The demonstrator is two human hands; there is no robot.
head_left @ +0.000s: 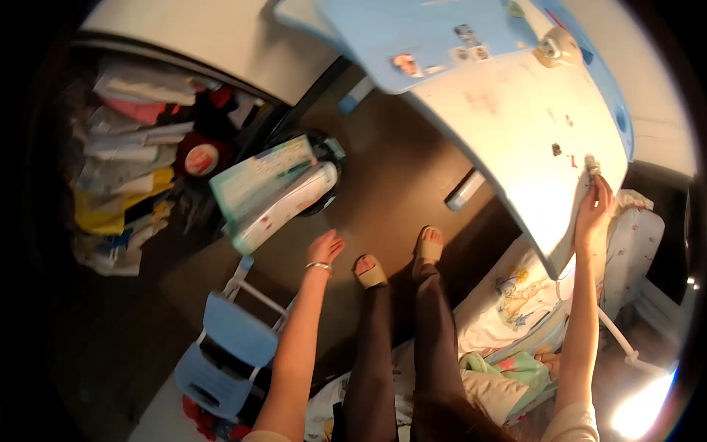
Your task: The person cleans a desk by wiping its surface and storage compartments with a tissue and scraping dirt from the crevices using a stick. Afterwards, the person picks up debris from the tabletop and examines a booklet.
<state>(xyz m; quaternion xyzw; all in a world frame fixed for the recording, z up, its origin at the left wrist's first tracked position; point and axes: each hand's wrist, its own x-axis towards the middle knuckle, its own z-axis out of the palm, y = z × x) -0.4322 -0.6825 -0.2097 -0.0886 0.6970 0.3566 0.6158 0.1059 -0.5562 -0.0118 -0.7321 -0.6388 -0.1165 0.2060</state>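
Observation:
My right hand point(595, 210) is at the right edge of the white desktop point(515, 110), its fingers closed on a small pale crumpled item point(592, 166). A small dark piece point(557, 149) and a small red piece point(574, 160) lie on the desktop to the left of that hand. My left hand point(326, 247), with a bracelet at the wrist, hangs over the floor, near a box point(265, 184) and a white roll-like package point(294, 202). Its fingers look loosely bent, and nothing shows in them.
A blue chair point(239, 328) stands at the lower left. Shelves of folded items point(140, 155) are at the left. A lit lamp point(644, 405) and bedding point(515, 295) lie at the lower right. A beige object point(557, 48) sits on the desk's far part.

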